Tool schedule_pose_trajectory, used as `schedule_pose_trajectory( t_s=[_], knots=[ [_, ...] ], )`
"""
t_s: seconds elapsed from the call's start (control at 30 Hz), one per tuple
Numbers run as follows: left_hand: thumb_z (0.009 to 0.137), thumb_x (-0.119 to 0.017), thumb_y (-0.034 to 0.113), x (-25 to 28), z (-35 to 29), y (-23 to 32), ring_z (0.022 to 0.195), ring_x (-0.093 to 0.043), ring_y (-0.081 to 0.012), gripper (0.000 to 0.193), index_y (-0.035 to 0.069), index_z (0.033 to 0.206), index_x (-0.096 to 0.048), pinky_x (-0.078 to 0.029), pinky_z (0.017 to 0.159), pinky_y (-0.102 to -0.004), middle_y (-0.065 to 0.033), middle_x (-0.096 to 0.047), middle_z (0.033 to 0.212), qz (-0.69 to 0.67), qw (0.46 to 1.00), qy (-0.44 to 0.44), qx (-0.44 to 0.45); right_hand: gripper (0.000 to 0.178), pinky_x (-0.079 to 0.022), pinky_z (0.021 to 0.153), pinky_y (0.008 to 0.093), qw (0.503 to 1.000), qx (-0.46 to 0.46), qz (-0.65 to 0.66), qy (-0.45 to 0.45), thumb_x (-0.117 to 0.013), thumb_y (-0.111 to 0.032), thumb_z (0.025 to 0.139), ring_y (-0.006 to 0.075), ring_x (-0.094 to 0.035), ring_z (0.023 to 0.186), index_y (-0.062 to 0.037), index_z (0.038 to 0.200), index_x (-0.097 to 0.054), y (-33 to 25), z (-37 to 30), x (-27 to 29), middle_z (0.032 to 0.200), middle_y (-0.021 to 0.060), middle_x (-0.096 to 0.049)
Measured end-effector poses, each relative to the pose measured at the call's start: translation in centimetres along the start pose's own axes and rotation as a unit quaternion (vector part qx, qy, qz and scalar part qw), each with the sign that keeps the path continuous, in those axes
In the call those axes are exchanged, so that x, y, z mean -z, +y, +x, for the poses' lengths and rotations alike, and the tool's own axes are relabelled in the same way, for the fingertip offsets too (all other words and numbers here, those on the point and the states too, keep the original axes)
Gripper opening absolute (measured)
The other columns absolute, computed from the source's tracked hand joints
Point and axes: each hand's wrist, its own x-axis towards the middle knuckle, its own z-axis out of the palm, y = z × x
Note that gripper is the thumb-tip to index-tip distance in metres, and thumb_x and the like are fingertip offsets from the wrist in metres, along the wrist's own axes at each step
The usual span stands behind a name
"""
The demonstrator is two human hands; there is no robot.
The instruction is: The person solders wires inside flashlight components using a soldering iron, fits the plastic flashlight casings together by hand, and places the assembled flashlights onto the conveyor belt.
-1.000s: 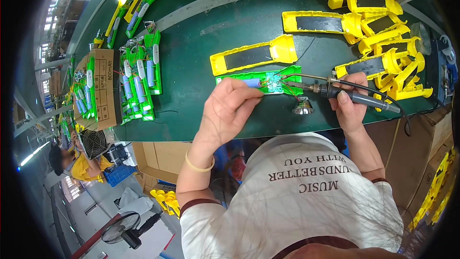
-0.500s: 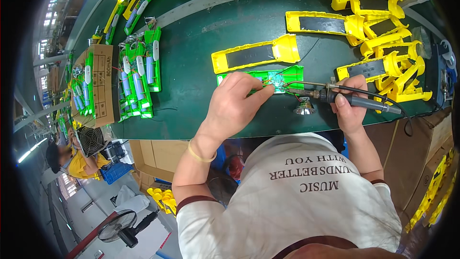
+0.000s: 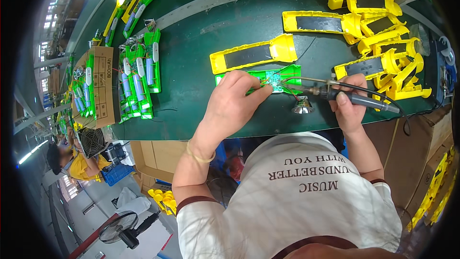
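Note:
A green plastic housing [image 3: 293, 71] lies on the bench, holding a small green circuit board [image 3: 274, 79] with thin red wires. My left hand [image 3: 234, 100] rests over the housing's left part, thumb and forefinger pinched at the board; what they hold is hidden. In my right hand [image 3: 349, 109] is a soldering iron [image 3: 371, 102] with a thin metal feed tube along it, its tip pointing left at the board. Just below the housing sits a shiny lamp reflector [image 3: 303, 106], beside the iron. A yellow housing shell [image 3: 254, 55] with a dark panel lies directly behind.
Yellow shells [image 3: 369, 67] are heaped at the right, with a single shell [image 3: 318, 22] beside them. Green housings with battery cells [image 3: 139, 79] stand at the left, near a cardboard piece [image 3: 102, 86]. The iron's black cable [image 3: 406, 120] loops at the right. Another person [image 3: 79, 163] works far left.
The iron's tip has shifted slightly over the board. Both hands keep nearly the same pose, and the whole view has moved a little.

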Motion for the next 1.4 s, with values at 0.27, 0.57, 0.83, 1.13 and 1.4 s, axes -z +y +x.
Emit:
schedule_pose_trajectory(
  t_s=[0.27,0.57,0.83,1.13,1.4],
  knots=[
    [0.063,-0.069,0.002,0.6,2.4,0.6,0.071,-0.049,-0.0236,0.022,0.007,0.084,-0.064,-0.042,0.061,-0.0329,-0.0075,-0.051,0.076,-0.07,0.992,0.07,0.082,0.026,-0.036,0.043,0.0205,0.99,0.102,0.047,0.089,-0.058,-0.019,0.082,0.0115,-0.044,0.052,-0.0051,0.094,-0.039,0.0,0.4,0.5,0.085,0.0089,-0.05],
    [0.068,-0.065,0.002,-2.0,5.2,0.5,0.064,-0.05,-0.0216,0.013,0.004,0.079,-0.058,-0.042,0.063,-0.0311,-0.0082,-0.051,0.069,-0.292,0.923,0.043,0.248,0.023,-0.039,0.047,0.0218,0.98,0.122,0.084,0.136,-0.052,-0.019,0.085,0.0116,-0.046,0.053,-0.0041,0.099,-0.041,-0.4,0.5,1.5,0.086,0.0085,-0.048],
    [0.07,-0.064,0.001,-3.5,3.3,0.7,0.063,-0.048,-0.0237,0.011,0.005,0.079,-0.059,-0.039,0.06,-0.0338,-0.0082,-0.052,0.067,-0.056,0.986,0.116,0.106,0.022,-0.038,0.046,0.0206,0.984,0.109,0.084,0.114,-0.054,-0.016,0.085,0.0122,-0.046,0.052,-0.0049,0.097,-0.04,-0.4,0.7,1.3,0.086,0.0092,-0.048],
    [0.071,-0.063,0.002,-1.1,2.6,-0.6,0.067,-0.057,-0.0234,0.008,0.005,0.078,-0.062,-0.046,0.06,-0.0319,-0.0081,-0.058,0.07,-0.082,0.985,-0.014,0.15,0.022,-0.038,0.044,0.02,0.998,0.047,0.024,0.032,-0.058,-0.012,0.083,0.0085,-0.043,0.051,-0.0059,0.092,-0.038,-1.2,1.3,0.7,0.079,0.007,-0.05],
    [0.067,-0.062,0.002,-2.0,2.5,-0.3,0.063,-0.056,-0.0243,0.008,0.007,0.073,-0.061,-0.047,0.057,-0.0337,-0.0074,-0.055,0.066,0.021,0.992,0.013,0.122,0.023,-0.038,0.062,0.0221,0.992,-0.027,-0.125,-0.003,-0.063,-0.006,0.077,0.0064,-0.044,0.07,-0.0048,0.088,-0.042,-0.7,2.0,0.1,0.077,0.0026,-0.051]
  ],
)
